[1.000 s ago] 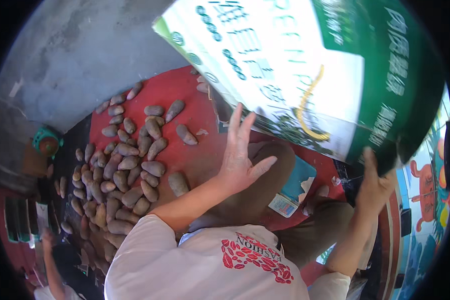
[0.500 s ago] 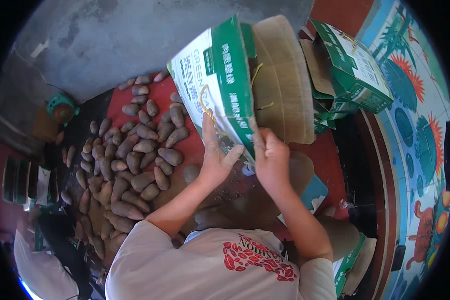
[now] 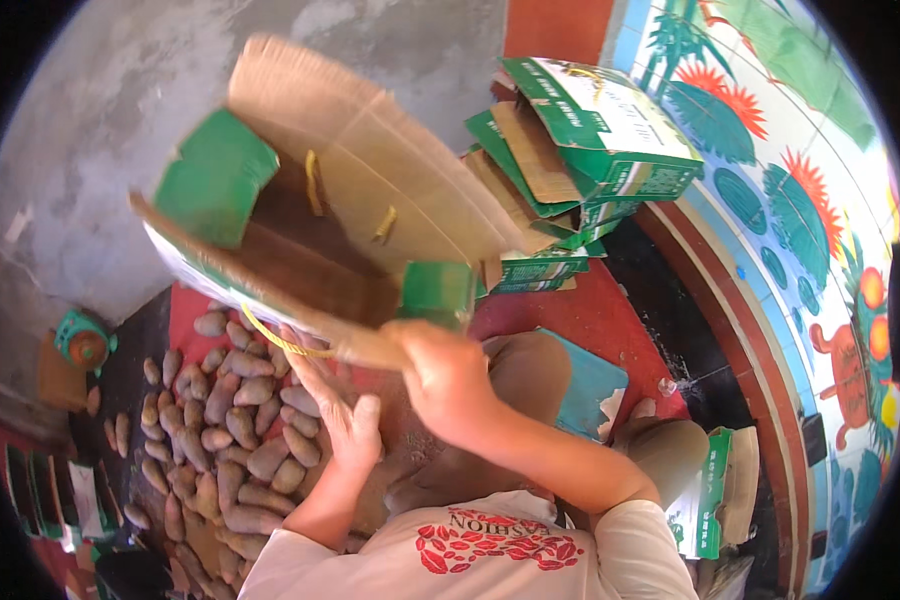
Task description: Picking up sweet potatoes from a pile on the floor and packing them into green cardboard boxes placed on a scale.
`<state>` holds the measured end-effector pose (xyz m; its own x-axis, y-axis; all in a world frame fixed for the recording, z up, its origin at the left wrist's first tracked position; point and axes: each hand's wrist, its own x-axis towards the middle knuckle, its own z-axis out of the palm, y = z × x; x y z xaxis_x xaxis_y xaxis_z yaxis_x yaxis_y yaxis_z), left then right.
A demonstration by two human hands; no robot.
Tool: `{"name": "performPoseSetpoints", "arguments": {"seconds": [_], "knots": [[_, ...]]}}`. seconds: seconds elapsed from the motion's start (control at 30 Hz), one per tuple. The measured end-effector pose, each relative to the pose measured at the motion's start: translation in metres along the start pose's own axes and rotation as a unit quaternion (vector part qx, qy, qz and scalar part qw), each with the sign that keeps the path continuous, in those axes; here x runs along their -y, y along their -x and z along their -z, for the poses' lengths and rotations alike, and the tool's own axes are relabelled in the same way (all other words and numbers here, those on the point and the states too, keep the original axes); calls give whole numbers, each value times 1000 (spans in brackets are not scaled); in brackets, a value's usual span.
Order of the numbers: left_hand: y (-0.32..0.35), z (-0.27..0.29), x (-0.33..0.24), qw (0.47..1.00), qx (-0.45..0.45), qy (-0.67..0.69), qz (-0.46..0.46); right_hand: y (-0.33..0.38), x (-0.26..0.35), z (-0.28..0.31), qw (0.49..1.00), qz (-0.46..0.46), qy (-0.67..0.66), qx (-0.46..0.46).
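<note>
right now your right hand (image 3: 448,378) has its fingers curled over the near edge of the open cardboard carton (image 3: 320,230), clamped on the wall beside a green flap. your left hand (image 3: 345,420) sits just under the carton's lower edge with fingers stretched up against the brown board, one of them near the yellow strap handle (image 3: 275,340); it looks like a flat, supporting touch more than a grasp, though the fingertips are hidden by the board, so you cannot be sure.

the carton itself is up in the air in front of you, tilted with its open mouth toward you, flaps splayed and blurred.

below the carton and to its left, sweet potatoes (image 3: 230,430) lie spread over the red mat (image 3: 185,310). to the right of the carton stands a pile of more green-and-white cartons (image 3: 580,150), some folded flat, against the painted wall (image 3: 800,200). further left of the carton, a small green tape dispenser (image 3: 83,340) rests on the concrete floor (image 3: 90,130).

watch the grip: one pinched wall carries most of the load, and thin board can buckle or tear there if you twist it. the loose flaps could swing into the stacked cartons and topple them. if the left palm slips off, the carton would likely drop onto the sweet potatoes and bruise them.
</note>
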<state>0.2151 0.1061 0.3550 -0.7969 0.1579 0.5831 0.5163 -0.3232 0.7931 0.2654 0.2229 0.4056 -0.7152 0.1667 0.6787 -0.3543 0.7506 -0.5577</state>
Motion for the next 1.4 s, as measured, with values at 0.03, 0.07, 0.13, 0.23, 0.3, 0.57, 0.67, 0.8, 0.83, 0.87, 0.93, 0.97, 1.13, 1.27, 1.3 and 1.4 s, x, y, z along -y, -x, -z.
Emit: {"name": "performPoseSetpoints", "arguments": {"seconds": [0.03, 0.07, 0.13, 0.23, 0.3, 0.57, 0.67, 0.8, 0.83, 0.87, 0.93, 0.97, 1.13, 1.27, 1.3, 1.4], "knots": [[-12, -2, 1, 994, 59, -34, -80, -12, -7, 10, 998, -7, -24, -60], [-20, -10, -3, 989, 70, -79, -107, -24, -16, 23, 991, -14, -48, -120], [-40, -3, -3, 941, 118, -233, -215, -60, -9, 60, 977, -99, -112, -150], [-54, -16, -1, 895, 98, -303, -314, -104, -11, 106, 900, -129, -355, -217], [-58, -25, 0, 886, 91, -319, -322, -124, -14, 138, 860, -136, -421, -255], [-47, -41, 19, 935, 171, -259, -169, -201, -81, 248, 790, -191, -409, -414], [-44, -40, 34, 942, 177, -231, -165, -217, -170, 296, 771, -221, -429, -415], [-38, -30, 40, 939, 186, -257, -128, -195, -227, 313, 741, -319, -438, -397], [-37, -26, 43, 930, 194, -284, -126, -189, -233, 312, 733, -333, -435, -404], [-35, -25, 46, 921, 203, -310, -124, -185, -238, 315, 724, -346, -432, -411], [-33, -24, 52, 929, 207, -294, -85, -182, -240, 319, 734, -342, -428, -402], [-31, -25, 56, 937, 209, -277, -45, -183, -241, 322, 728, -336, -444, -401], [-20, -29, 80, 942, 215, -256, -4, -185, -238, 324, 790, -386, -370, -301], [-11, -34, 85, 948, 228, -218, 48, -177, -259, 337, 838, -501, -120, -180], [-9, -35, 88, 947, 234, -214, 47, -174, -268, 335, 839, -470, -127, -245], [-6, -34, 94, 937, 243, -250, 29, -174, -278, 329, 829, -387, -214, -344]]}}
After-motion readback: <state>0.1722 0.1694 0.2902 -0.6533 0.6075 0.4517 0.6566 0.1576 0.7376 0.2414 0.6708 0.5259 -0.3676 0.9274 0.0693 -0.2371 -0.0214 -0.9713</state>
